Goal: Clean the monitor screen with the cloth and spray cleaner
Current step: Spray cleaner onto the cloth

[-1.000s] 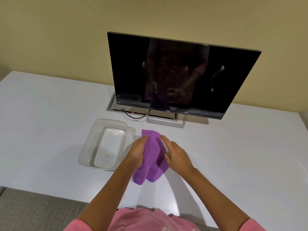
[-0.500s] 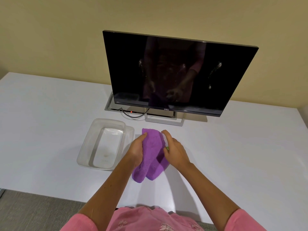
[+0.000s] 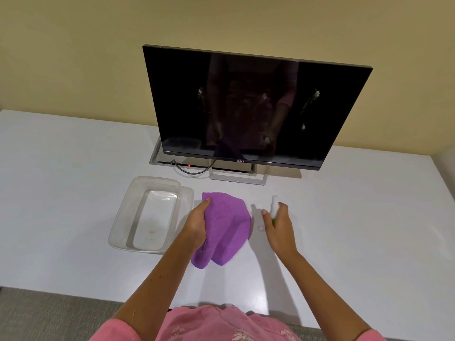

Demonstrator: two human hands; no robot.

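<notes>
A black monitor [image 3: 253, 104] stands at the back of the white table [image 3: 357, 230], its dark screen showing several pale smudges. In front of it my left hand [image 3: 197, 223] is shut on a purple cloth [image 3: 226, 225], which hangs folded over the table. To the right, my right hand [image 3: 277, 223] is closed around a small white spray bottle [image 3: 274, 205] with a green body, held upright; most of the bottle is hidden by my fingers. A small clear cap [image 3: 261, 227] lies on the table between my hands.
A clear plastic container [image 3: 150, 215] sits to the left of the cloth. The monitor's silver stand [image 3: 237, 178] and a black cable [image 3: 189, 171] lie just behind. A yellow wall rises behind the table.
My right hand has come away from the cloth and moved right, now holding the spray bottle apart from it. My left hand keeps hold of the cloth.
</notes>
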